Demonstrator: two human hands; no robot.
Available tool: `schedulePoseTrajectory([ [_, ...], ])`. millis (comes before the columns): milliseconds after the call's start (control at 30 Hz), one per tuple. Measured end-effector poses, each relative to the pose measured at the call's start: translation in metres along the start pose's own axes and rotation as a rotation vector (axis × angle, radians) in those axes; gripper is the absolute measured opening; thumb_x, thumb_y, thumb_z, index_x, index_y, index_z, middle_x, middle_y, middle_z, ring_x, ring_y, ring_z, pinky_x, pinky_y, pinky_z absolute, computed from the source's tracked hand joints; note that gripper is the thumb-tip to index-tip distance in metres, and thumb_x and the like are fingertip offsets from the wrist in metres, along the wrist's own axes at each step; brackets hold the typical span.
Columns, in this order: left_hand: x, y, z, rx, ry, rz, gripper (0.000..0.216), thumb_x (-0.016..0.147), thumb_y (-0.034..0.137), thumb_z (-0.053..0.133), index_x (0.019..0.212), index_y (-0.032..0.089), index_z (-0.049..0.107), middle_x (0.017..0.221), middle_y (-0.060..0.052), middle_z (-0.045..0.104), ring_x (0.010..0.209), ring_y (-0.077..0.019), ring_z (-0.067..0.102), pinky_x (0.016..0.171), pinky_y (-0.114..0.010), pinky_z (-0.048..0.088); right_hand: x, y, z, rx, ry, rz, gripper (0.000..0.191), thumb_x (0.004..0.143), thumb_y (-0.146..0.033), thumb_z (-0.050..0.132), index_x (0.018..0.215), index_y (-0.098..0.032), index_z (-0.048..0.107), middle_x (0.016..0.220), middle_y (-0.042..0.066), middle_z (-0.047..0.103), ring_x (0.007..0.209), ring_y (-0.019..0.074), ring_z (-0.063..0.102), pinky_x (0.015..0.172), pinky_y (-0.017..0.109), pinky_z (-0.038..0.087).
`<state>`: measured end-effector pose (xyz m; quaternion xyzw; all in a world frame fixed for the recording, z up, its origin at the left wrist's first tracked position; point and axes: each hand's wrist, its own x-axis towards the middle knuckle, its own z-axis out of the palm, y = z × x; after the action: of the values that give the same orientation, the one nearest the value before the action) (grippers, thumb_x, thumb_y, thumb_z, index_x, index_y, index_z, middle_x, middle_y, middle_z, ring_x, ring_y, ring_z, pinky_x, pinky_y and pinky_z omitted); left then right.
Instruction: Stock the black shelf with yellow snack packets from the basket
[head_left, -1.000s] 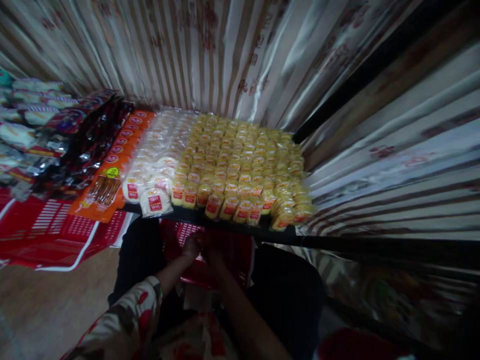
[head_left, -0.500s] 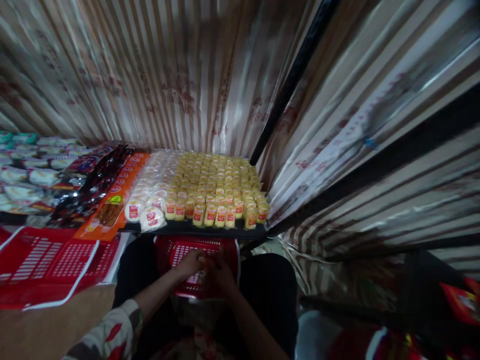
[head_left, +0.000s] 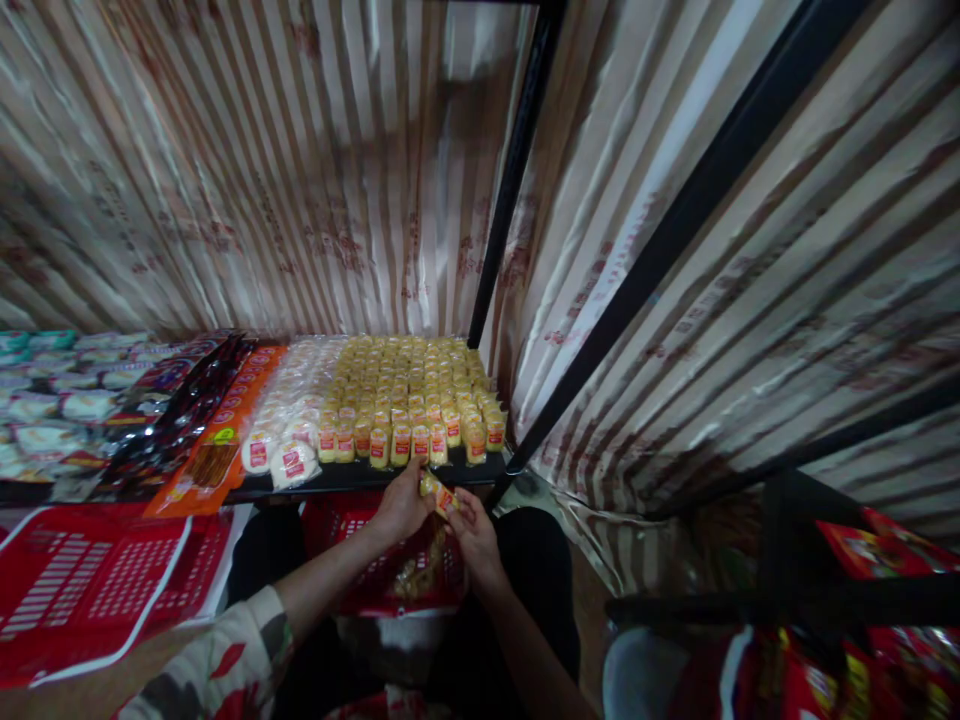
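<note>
Between my two hands is a small yellow snack pack with a red and yellow label, just in front of the shelf edge. My left hand pinches its left end, and my right hand grips the other end. Below them a red basket rests between my knees, with a few wrapped yellow pieces inside. Right behind my hands, rows of similar yellow packs stand on the black shelf.
Left of the yellow packs lie white round packs, an orange pouch, dark shiny packets and more white packs. Another red basket is at lower left. Black shelf posts and a striped curtain close the back.
Both hands have risen from over the basket to the shelf's front edge, and the yellow pack between them now shows clearly. My view has tilted up and turned slightly right.
</note>
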<state>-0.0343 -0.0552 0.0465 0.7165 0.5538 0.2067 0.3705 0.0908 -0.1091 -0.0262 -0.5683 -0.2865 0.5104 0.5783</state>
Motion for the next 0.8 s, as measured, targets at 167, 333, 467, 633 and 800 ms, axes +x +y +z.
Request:
schedulePoseTrajectory([
  [167,0.023,0.026,-0.011,0.091,0.046,0.11,0.039,0.075,0.01,0.051,0.114,0.014,0.045,0.094,-0.006,0.061,0.087,-0.0176,0.059,0.081,-0.031,0.046,0.019,-0.018,-0.004,-0.387,0.18,-0.312,0.039,0.076,-0.032,0.05,0.112,-0.017,0.057,0.103,0.01,0.062,0.088,0.02,0.062,0.085,0.038,0.049],
  [333,0.047,0.042,-0.014,0.208,0.117,0.213,0.039,0.074,0.007,0.051,0.112,0.016,0.052,0.109,-0.008,0.054,0.1,-0.018,0.055,0.09,-0.031,0.044,0.04,-0.03,-0.006,-0.576,0.205,-0.511,0.039,0.08,-0.023,0.039,0.113,-0.017,0.059,0.103,0.011,0.06,0.088,0.019,0.06,0.086,0.037,0.048],
  [467,0.062,0.048,-0.011,0.293,0.113,0.236,0.044,0.077,0.006,0.047,0.12,0.017,0.05,0.112,-0.009,0.053,0.104,-0.0186,0.054,0.093,-0.031,0.044,0.052,-0.032,-0.008,-0.653,0.184,-0.543,0.042,0.081,-0.019,0.035,0.116,-0.017,0.058,0.105,0.011,0.06,0.091,0.0182,0.06,0.088,0.034,0.047],
  [633,0.078,0.05,-0.003,0.387,0.092,0.257,0.046,0.079,0.007,0.045,0.124,0.014,0.048,0.112,-0.01,0.054,0.102,-0.0193,0.054,0.091,-0.03,0.044,0.059,-0.028,-0.014,-0.72,0.229,-0.561,0.044,0.081,-0.017,0.036,0.118,-0.018,0.058,0.105,0.01,0.059,0.095,0.0188,0.058,0.09,0.034,0.046],
  [800,0.09,0.049,0.006,0.475,0.098,0.306,0.044,0.079,0.006,0.044,0.122,0.013,0.048,0.108,-0.011,0.056,0.105,-0.0208,0.052,0.092,-0.032,0.043,0.06,-0.023,-0.019,-0.73,0.222,-0.557,0.045,0.082,-0.017,0.035,0.122,-0.018,0.055,0.107,0.011,0.058,0.096,0.0195,0.058,0.088,0.036,0.047],
])
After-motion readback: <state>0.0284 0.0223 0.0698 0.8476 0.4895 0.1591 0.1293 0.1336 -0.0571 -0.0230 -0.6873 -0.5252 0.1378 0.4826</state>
